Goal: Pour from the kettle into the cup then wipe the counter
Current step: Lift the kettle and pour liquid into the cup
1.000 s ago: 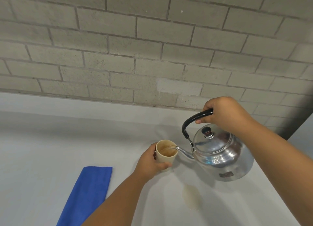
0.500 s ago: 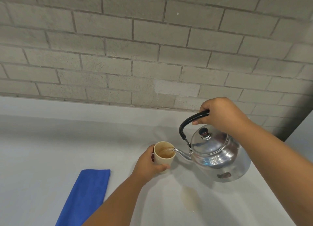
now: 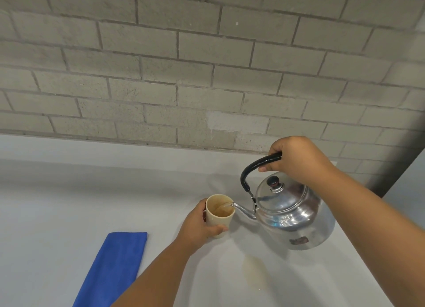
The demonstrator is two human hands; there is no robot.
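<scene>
Cloth (image 3: pixel 115 267), blue and folded, lies left of the cup (image 3: pixel 219 214). Left hand (image 3: pixel 197 224) wraps that cup on the counter (image 3: pixel 69 203); right hand (image 3: pixel 296 159) grips the tilted kettle (image 3: pixel 289 212) right of it, spout over the rim.

A grey brick wall (image 3: pixel 207 65) is seen behind everything. One paler brick (image 3: pixel 238 122) is set low in that wall, just right of its middle.
</scene>
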